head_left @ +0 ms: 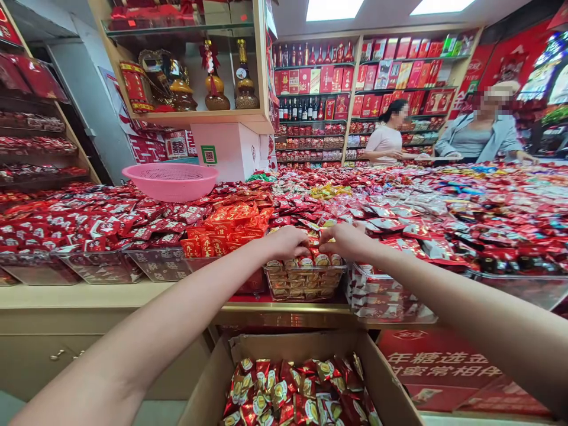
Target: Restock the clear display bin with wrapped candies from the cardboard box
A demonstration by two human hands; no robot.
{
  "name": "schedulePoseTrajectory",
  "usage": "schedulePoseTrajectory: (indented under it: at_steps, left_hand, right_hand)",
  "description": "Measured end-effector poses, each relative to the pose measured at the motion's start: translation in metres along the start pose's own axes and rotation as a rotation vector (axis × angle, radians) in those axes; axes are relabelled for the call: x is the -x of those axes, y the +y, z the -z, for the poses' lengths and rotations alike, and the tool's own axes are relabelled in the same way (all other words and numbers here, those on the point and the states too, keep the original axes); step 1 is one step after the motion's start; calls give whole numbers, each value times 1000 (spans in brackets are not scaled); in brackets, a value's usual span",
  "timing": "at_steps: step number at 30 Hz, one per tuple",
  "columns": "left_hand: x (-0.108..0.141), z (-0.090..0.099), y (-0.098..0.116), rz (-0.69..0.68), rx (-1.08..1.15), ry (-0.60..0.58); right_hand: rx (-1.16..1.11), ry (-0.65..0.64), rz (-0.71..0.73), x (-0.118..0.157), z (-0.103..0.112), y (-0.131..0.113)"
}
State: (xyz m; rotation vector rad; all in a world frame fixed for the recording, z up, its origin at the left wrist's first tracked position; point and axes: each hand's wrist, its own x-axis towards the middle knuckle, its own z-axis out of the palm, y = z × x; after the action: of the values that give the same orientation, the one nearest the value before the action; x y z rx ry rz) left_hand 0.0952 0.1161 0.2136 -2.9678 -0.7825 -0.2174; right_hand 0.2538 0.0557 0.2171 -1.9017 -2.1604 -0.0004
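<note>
Both arms reach out over a clear plastic bin [306, 287] filled with small red-and-gold wrapped candies [322, 260]. At the bin's left side, my left hand [289, 242] is closed with its fingers curled down onto the candies. My right hand [346, 241] is pinched, thumb and fingers together, above the right side of the same bin. What the fingertips hold is too small and covered to be sure of, though they touch the wrapped pieces. Below the counter, an open cardboard box [386, 378] contains many similar red packets [284, 390].
Bins of red packets [222, 231] line the counter on both sides. A pink plastic basket [173, 182] rests on the candies at left. Behind the display stand two people [386, 136]. Shelves of bottles and boxes [313, 80] fill the back wall. A cabinet [261, 118] juts out overhead.
</note>
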Motion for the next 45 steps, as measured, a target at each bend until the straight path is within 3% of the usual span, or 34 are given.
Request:
schedulePoseTrajectory:
  at_steps: [5, 13, 18, 23, 30, 39, 45]
  left_hand:
    - [6, 1, -1, 34, 110, -5]
    - [0, 8, 9, 97, 149, -121]
    - [6, 14, 7, 102, 40, -111]
    - [19, 18, 3, 223, -124, -124]
    - [15, 8, -14, 55, -99, -131]
    - [-8, 15, -19, -109, -147, -278]
    - [-14, 25, -10, -16, -207, -361]
  right_hand:
    - [-19, 2, -69, 3, 2, 2]
    - [140, -126, 30, -1, 7, 0]
    - [189, -206, 121, -3, 10, 1]
    - [229, -283, 198, -4, 15, -1]
    - [158, -240, 224, -8, 10, 5]
    - [160, -222, 235, -12, 9, -1]
    - [189, -243, 263, -12, 14, 1]
